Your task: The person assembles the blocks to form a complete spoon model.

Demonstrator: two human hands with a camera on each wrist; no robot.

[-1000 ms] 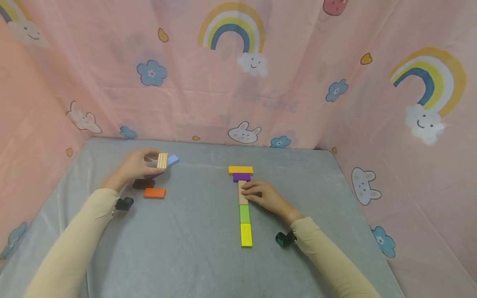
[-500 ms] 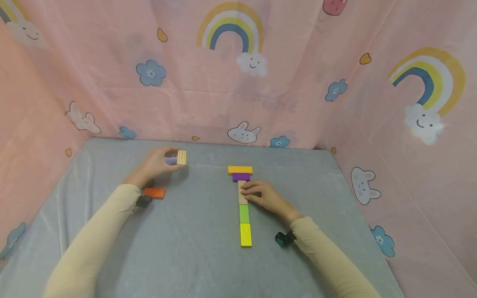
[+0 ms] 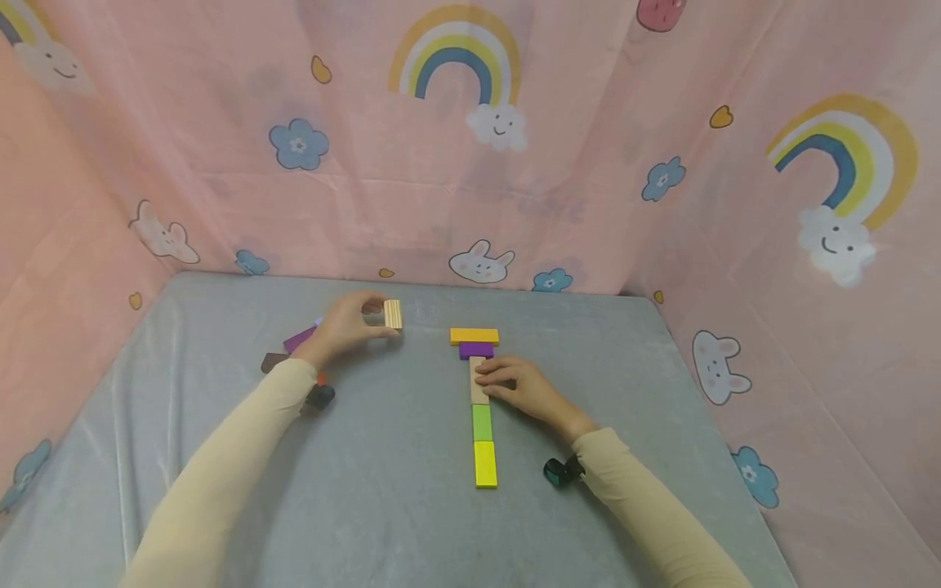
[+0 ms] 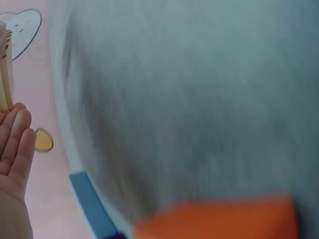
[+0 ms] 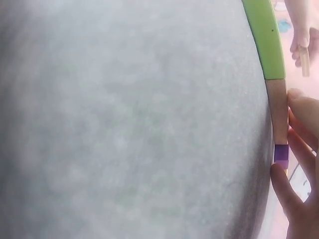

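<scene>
My left hand [image 3: 345, 327] pinches a small pale wooden block [image 3: 393, 314] with a striped face, held up over the table's back left of centre. In the left wrist view this striped block [image 4: 6, 74] shows at the left edge, above the fingers. My right hand [image 3: 522, 390] rests its fingertips on a plain wood block [image 3: 479, 394] lying in a column. Behind that block lie a purple block [image 3: 476, 350] and, crosswise, an orange-yellow block [image 3: 474, 336]. In front of it come a green block [image 3: 481, 423] and a bright yellow block [image 3: 485, 465].
Near my left wrist lie a brown block [image 3: 274, 363], another purple block [image 3: 297, 339], a light blue block [image 4: 94, 204] and an orange block [image 4: 219, 219], partly hidden by the arm in the head view. A pink patterned curtain [image 3: 353, 212] surrounds the grey-covered table [image 3: 397, 490].
My left hand has moved right with the striped wooden block, away from the loose blocks at the left. My right hand and the column of blocks have stayed put.
</scene>
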